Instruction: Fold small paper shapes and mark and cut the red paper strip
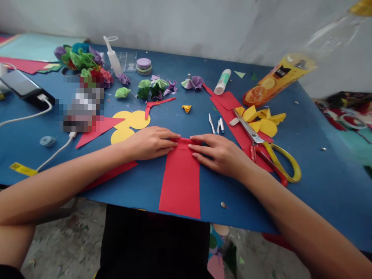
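A long red paper strip [181, 182] lies on the blue table [319, 182], its near end hanging over the front edge. Both hands press on its far end, where a narrow fold is turned over. My left hand [149, 142] lies flat with fingers together, fingertips on the fold's left part. My right hand [216, 151] lies flat opposite it, fingers stretched onto the fold's right part. The fingertips of the two hands nearly meet over the fold.
Yellow-handled scissors [270, 153] lie on red paper right of my right hand, by yellow paper scraps [263, 120]. Yellow circles [130, 122], a red triangle [97, 130], folded paper flowers [83, 60], glue bottle [113, 58], glue stick [222, 81], orange bottle [276, 79] and a charging phone [23, 87] lie further off.
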Tool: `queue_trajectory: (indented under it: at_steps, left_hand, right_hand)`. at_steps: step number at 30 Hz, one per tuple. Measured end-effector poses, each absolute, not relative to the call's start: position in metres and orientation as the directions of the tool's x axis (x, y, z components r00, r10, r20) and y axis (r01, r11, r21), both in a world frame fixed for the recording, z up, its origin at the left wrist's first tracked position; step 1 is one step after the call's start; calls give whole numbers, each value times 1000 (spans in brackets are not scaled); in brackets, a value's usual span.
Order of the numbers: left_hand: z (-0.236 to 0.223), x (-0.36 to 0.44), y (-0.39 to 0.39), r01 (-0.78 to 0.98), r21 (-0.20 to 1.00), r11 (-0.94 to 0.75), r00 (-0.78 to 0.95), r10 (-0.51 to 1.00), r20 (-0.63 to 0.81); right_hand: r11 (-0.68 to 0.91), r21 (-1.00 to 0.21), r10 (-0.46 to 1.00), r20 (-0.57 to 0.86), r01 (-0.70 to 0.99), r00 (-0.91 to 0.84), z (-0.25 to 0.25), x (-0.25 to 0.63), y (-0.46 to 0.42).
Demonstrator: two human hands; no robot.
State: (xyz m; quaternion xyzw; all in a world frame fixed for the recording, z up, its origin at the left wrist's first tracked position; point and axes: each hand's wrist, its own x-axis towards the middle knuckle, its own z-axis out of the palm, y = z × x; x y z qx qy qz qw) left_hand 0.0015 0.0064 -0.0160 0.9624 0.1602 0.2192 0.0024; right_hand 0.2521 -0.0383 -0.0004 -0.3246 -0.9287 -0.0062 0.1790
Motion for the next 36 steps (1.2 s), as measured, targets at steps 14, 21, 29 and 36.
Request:
queue_trajectory:
  at_steps: [14,21,29,36]
  left_hand:
    - [-17,2,5,316,44,-948,853,305,425]
    - [-14,1,3,305,-11,-952,878,276,391]
    - [-13,0,2,293,31,-956,882,283,377]
    - [-12,0,1,300,56,-952,885,300,356]
  right_hand:
    - [779,-28,597,339,626,-727,-1,251,-38]
    - [787,1,582,332,617,-743,0,250,-39]
    - [792,-18,581,325,610,-746,0,251,-39]
    - [790,-12,587,300,613,-752,1,250,-40]
